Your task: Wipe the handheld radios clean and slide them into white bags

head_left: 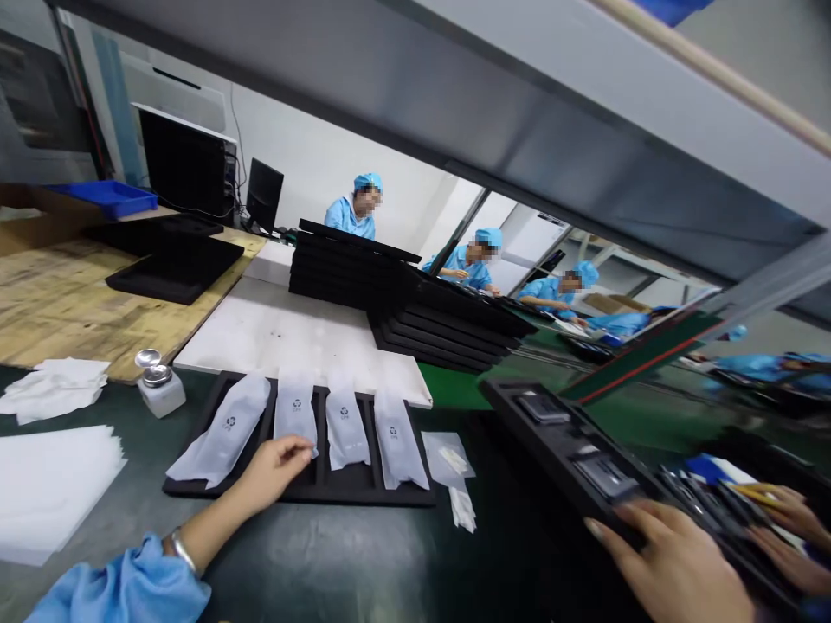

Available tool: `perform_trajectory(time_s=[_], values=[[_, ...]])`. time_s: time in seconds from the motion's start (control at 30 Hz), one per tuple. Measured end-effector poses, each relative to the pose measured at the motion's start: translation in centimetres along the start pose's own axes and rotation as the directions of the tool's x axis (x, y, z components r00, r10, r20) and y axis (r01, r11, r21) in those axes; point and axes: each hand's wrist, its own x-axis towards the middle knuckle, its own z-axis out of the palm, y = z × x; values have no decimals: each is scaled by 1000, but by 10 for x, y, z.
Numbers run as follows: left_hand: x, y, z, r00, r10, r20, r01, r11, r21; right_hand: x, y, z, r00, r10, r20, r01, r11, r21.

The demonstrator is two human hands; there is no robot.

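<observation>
A black foam tray (312, 493) lies on the dark green mat and carries several white plastic pouches (344, 428) side by side. My left hand (273, 467) lies over the tray's front edge, fingers bent together on the lower end of the second pouch (295, 414). My right hand (675, 567) is at the lower right with its fingers curled over the near end of a long black tray (551, 433) that holds small dark parts.
A co-worker's hand (792, 510) works at the far right. Stacked black trays (402, 294) stand behind a white board (286, 333). A small white dispenser bottle (159, 385), white wipes (55, 385) and white sheets (45, 484) lie at left. Loose small bags (451, 463) sit beside the tray. People in blue sit beyond.
</observation>
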Motion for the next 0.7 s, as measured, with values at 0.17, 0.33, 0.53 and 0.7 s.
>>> perform_trajectory(time_s=[0.17, 0.33, 0.53, 0.7], values=[[26, 37, -8, 993, -115, -31, 109, 982, -154, 1, -128, -18, 972, -233, 14, 231, 968, 100], [33, 76, -34, 980, -198, -36, 179, 940, -291, 2, -235, -5, 910, -412, 48, 379, 872, 308], [-18, 48, -85, 904, -129, -408, 38, 974, -225, 0, -317, 41, 813, -581, 49, 475, 709, 520], [-69, -2, -126, 818, -102, -566, 167, 984, 65, -15, -352, 69, 738, -665, 114, 482, 638, 600]])
